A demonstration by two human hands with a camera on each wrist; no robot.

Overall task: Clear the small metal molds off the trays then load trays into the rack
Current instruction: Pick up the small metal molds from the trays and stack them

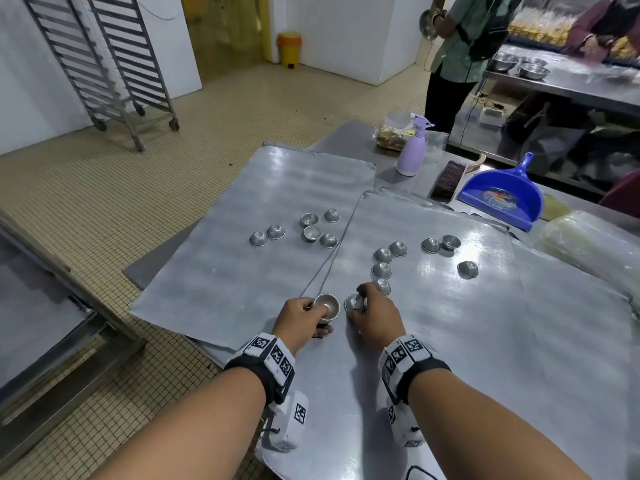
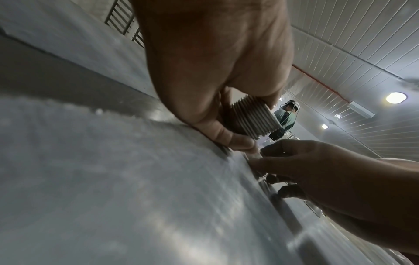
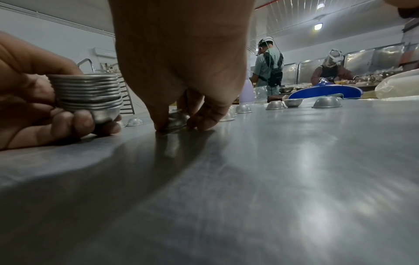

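My left hand (image 1: 304,317) grips a nested stack of small metal molds (image 1: 326,307), also seen as stacked rims in the right wrist view (image 3: 87,93) and the left wrist view (image 2: 254,119). Right beside it, my right hand (image 1: 372,315) pinches one upside-down mold (image 1: 355,302) that sits on the right tray (image 1: 450,323); its fingertips (image 3: 161,125) touch the tray surface around that mold (image 3: 178,120). Several loose molds (image 1: 382,270) lie farther out on the right tray, and several more (image 1: 311,232) on the left tray (image 1: 225,265).
A wheeled metal rack (image 1: 104,64) stands on the tiled floor at far left. Behind the trays are a lilac spray bottle (image 1: 412,150), a brush (image 1: 445,181) and a blue dustpan (image 1: 502,195). A person (image 1: 457,53) stands by another steel table (image 1: 571,84).
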